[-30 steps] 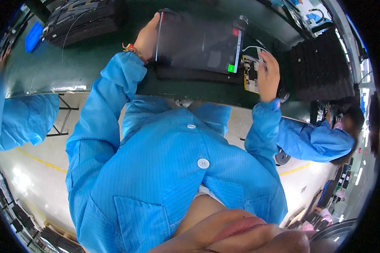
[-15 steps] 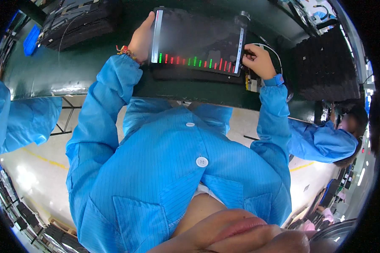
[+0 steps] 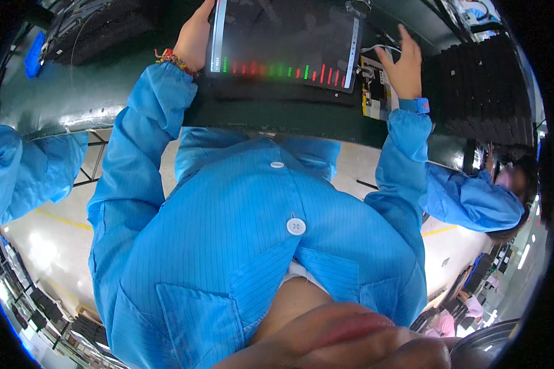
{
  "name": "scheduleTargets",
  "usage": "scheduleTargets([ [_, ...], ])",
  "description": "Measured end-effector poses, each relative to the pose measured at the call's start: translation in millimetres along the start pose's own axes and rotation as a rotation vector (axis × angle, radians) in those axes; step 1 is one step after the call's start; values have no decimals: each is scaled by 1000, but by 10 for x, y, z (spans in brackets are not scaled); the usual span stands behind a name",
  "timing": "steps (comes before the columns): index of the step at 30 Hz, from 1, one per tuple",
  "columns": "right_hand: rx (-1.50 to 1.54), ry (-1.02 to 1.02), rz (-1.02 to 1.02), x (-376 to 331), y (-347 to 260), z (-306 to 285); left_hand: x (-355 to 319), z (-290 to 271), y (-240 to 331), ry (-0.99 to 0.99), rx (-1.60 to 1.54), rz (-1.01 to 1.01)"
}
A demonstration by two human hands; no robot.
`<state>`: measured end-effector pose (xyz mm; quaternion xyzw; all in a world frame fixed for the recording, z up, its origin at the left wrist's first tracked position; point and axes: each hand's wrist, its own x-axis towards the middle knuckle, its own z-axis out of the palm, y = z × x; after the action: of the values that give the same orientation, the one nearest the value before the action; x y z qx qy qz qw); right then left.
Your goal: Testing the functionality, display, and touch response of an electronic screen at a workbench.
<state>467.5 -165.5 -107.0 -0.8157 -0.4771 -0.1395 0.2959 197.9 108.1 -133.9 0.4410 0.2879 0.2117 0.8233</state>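
Observation:
A flat display panel with a dark lit screen lies before me. Red and green bars run along its near side, and pale strips line its left and right sides. My left hand grips the panel's left edge, its fingers partly hidden behind it. Off the right edge, my right hand is open with its fingers apart, holding nothing. Beside that hand sits a small circuit board with a yellow edge. A white cable runs behind the hand.
On the right of the dark green bench rises a stack of black trays. Another black stack stands at the far left, near a blue object. Co-workers' blue sleeves and a blue-clad person flank me.
My right hand has left the panel's right edge, moved right and spread its fingers. The circuit board shows more fully. The panel and left hand sit higher and slightly further left in view.

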Motion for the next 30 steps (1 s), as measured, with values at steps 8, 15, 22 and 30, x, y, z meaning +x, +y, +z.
scheduleTargets([
  [8,20,-230,-586,-350,-1087,-217,-62,84,41,25,-4,20],
  [15,-21,-262,-645,-451,-1180,-71,16,86,18,35,-9,22],
  [22,150,-57,-292,-53,-609,-197,-71,128,65,124,4,43],
  [30,-39,-220,91,380,441,22,-81,220,109,14,-99,-35],
])
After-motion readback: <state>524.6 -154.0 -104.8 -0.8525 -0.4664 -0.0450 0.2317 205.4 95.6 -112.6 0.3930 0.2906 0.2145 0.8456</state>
